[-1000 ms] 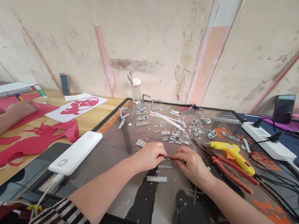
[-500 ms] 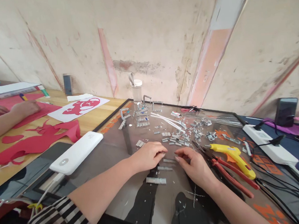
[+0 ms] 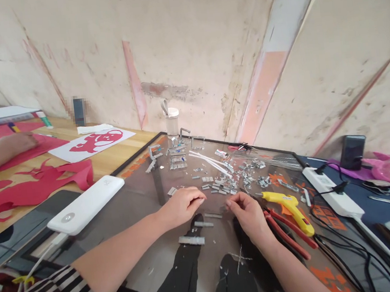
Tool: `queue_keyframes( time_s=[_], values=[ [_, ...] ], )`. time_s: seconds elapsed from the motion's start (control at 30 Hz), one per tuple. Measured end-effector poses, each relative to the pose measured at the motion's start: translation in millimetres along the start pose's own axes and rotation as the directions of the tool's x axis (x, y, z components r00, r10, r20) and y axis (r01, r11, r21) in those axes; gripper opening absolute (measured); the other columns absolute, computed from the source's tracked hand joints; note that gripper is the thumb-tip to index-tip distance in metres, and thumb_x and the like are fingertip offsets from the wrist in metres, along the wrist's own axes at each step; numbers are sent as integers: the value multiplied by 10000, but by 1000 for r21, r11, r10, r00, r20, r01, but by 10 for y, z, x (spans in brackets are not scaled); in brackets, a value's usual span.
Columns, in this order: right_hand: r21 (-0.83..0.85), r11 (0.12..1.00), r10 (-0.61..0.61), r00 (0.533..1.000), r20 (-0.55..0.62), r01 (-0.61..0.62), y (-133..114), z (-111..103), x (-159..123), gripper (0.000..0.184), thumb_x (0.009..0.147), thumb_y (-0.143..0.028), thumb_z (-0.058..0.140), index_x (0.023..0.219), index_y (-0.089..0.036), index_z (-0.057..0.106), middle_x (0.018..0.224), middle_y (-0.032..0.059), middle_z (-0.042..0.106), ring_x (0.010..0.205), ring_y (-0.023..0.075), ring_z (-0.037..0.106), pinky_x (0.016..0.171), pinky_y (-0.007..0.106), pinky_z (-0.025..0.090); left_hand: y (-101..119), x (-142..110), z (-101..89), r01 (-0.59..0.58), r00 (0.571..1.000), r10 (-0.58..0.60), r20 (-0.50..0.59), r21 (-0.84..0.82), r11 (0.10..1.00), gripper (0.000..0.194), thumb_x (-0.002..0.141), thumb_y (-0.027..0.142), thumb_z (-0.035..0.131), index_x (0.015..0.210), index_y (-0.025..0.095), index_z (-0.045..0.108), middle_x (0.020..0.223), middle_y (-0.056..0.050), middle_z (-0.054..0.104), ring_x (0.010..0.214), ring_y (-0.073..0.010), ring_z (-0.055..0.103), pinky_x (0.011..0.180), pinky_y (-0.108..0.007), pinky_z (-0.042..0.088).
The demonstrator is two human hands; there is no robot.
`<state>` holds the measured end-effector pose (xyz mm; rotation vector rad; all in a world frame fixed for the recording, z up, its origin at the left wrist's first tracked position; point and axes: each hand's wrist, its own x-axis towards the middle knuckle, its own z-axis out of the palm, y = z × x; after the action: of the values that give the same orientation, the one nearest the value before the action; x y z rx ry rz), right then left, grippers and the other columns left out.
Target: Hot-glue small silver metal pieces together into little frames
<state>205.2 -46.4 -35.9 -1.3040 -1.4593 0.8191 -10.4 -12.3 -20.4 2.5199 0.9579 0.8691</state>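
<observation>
From the wide, flat grey strip [image 3: 191, 240] on the dark glass table top [image 3: 137, 196], its long side runs 9 to 3 o'clock; its ends look alike, so I can't tell a front. Two thin grey strips [image 3: 203, 224] lie just past, toward 1. The left hand [image 3: 182, 206], at 12, and right hand [image 3: 249, 212], at 2, have curled fingers; I can't tell if they pinch anything. Three strips look laid out, but many loose shiny grey bits [image 3: 224, 185] at 1 look unused. Farther, at 12, bent grey shapes [image 3: 178, 159] look put together
</observation>
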Motion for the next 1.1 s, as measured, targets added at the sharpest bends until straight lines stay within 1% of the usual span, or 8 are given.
queue_keyframes(
  time_s=[0.1, 0.27, 0.5, 0.67, 0.87, 0.93, 1.03, 1.1],
  values=[
    [21, 1000, 18, 1000, -2, -18, 28, 8, 11, 162, 734, -334, 584, 694, -198, 506, 586, -25, 542, 533, 134, 503, 536, 254, 420, 27, -2, 0, -1, 1000, 1, 2, -10, 1000, 212, 889, 175, 418, 897, 175, 630, 827, -25, 643, 747, -121, 579, 713, -227, 418],
    [19, 1000, -5, 1000, 12, 5, 34, 6, 19, 118, 720, -287, 555, 759, -195, 491, 640, -33, 510, 556, 119, 481, 541, 237, 405, 64, 1, -11, -5, 1000, 5, 6, -12, 1000, 170, 871, 191, 465, 852, 165, 632, 771, -19, 632, 703, -115, 569, 695, -225, 413],
    [-70, 996, -39, 993, 112, 47, 20, -3, -4, 109, 732, -237, 504, 819, -177, 533, 613, -36, 517, 522, 116, 453, 507, 231, 367, 31, 3, 13, 14, 999, -13, 33, -22, 1000, 117, 828, 200, 528, 825, 158, 637, 731, -5, 604, 627, -94, 540, 624, -207, 398],
    [-145, 988, -39, 987, 156, 62, 27, -10, -17, 96, 723, -230, 533, 803, -184, 562, 527, -68, 444, 481, 110, 414, 477, 225, 341, 7, 6, 24, 40, 998, -39, 49, -18, 999, 99, 808, 194, 548, 788, 158, 638, 715, 1, 600, 602, -88, 531, 608, -205, 396],
    [-197, 977, -33, 976, 216, 76, 0, -33, -48, 113, 733, -249, 552, 790, -181, 621, 646, -11, 583, 580, 139, 515, 562, 254, 421, -7, -1, 35, 28, 993, -26, 112, -13, 1000, 101, 797, 182, 549, 807, 163, 648, 751, -9, 619, 644, -103, 553, 627, -211, 410],
    [-251, 962, -50, 972, 229, 108, -31, -31, -67, 122, 739, -224, 545, 804, -176, 637, 671, 5, 599, 600, 146, 529, 580, 263, 433, 9, -2, 17, 26, 991, -24, 130, -10, 1000, 116, 800, 173, 538, 819, 163, 652, 757, -13, 623, 663, -109, 562, 636, -213, 411],
    [-355, 914, -106, 958, 266, 199, -93, -21, -96, 131, 736, -175, 542, 800, -179, 656, 701, 18, 596, 622, 153, 539, 595, 271, 440, 40, -2, -23, 15, 989, -16, 145, 6, 1000, 138, 812, 174, 519, 821, 167, 657, 751, -14, 616, 672, -114, 562, 635, -217, 405],
    [-387, 889, -134, 948, 289, 244, -129, -14, -109, 144, 735, -153, 541, 802, -186, 664, 706, 20, 584, 631, 156, 545, 598, 272, 445, 52, -2, -45, 0, 987, -2, 158, 10, 1000, 145, 815, 177, 516, 832, 170, 660, 765, -16, 616, 683, -116, 563, 647, -223, 407]
  ],
)
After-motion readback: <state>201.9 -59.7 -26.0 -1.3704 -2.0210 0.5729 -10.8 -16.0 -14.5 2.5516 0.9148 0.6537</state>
